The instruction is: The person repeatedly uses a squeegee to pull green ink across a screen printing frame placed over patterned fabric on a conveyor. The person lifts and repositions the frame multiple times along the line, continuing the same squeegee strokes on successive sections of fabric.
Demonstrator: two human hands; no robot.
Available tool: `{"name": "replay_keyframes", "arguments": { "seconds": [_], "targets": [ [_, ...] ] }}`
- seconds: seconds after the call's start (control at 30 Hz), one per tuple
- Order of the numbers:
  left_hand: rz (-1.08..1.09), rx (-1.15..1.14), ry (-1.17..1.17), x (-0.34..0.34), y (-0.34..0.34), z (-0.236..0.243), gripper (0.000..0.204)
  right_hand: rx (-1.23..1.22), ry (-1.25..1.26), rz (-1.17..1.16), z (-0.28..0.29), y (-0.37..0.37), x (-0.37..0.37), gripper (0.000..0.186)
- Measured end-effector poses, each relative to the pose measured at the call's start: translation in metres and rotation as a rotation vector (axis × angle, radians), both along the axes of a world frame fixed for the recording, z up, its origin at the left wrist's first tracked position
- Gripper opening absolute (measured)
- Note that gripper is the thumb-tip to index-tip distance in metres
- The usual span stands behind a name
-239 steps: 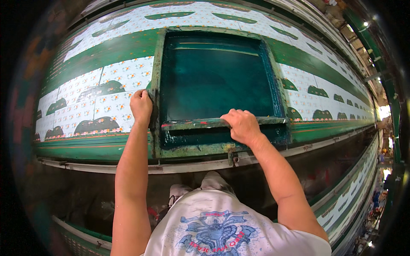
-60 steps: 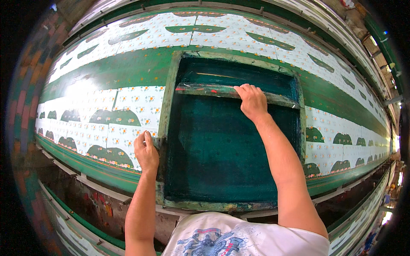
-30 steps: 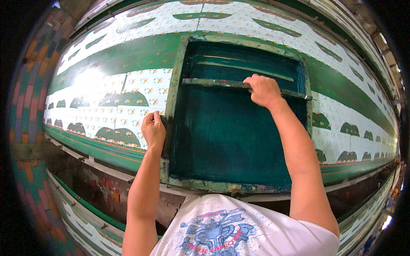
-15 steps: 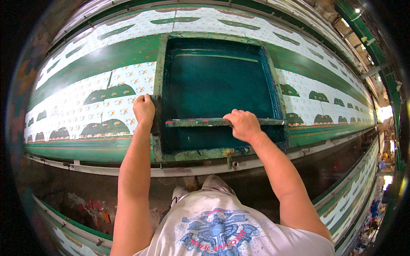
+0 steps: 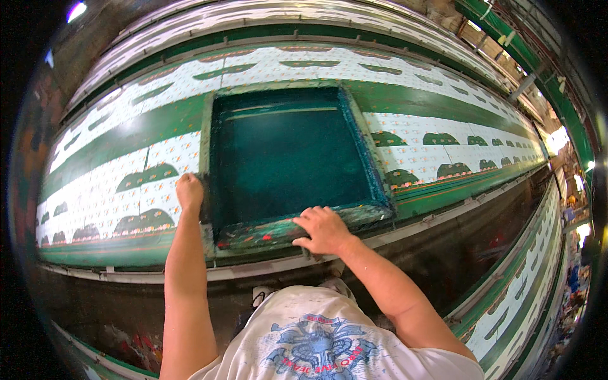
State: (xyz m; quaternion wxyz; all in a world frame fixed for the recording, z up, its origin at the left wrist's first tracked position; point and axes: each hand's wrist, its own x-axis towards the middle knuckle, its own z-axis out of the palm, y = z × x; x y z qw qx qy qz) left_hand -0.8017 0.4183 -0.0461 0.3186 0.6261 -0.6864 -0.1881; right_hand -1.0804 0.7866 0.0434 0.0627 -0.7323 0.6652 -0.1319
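Observation:
A screen-printing frame point(image 5: 206, 139) with a dark teal mesh point(image 5: 285, 158) lies across a long green printing table. The long squeegee point(image 5: 263, 234), stained with paint, rests along the frame's near side. Over its middle is my right hand point(image 5: 324, 229), fingers stretched across the top and thumb apart on the near side. At the frame's left side, my left hand point(image 5: 190, 192) is closed beside a dark bar on the rail, and what lies inside the fist is mostly hidden. White printed fabric point(image 5: 152, 152) with small orange flowers and dark green scalloped shapes spreads on both sides.
A pale metal rail point(image 5: 139, 277) runs along the table's near edge, close to my body. Further tables with printed cloth point(image 5: 253, 19) stand beyond it, and another point(image 5: 506, 316) is behind me at the right. Green overhead beams point(image 5: 494, 31) cross the upper right.
The squeegee has come toward me, from inside the frame to its near side. My right hand has loosened from a grip to stretched fingers. My left hand stays at the frame's left side.

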Motion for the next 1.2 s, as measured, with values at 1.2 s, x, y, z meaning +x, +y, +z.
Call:
{"name": "replay_keyframes", "arguments": {
  "seconds": [1.2],
  "targets": [
    [0.209, 0.289, 0.089, 0.015, -0.013, -0.008, 0.088, -0.039, -1.292, -1.243, -0.056, 0.124, -0.218, 0.046]
  ]
}}
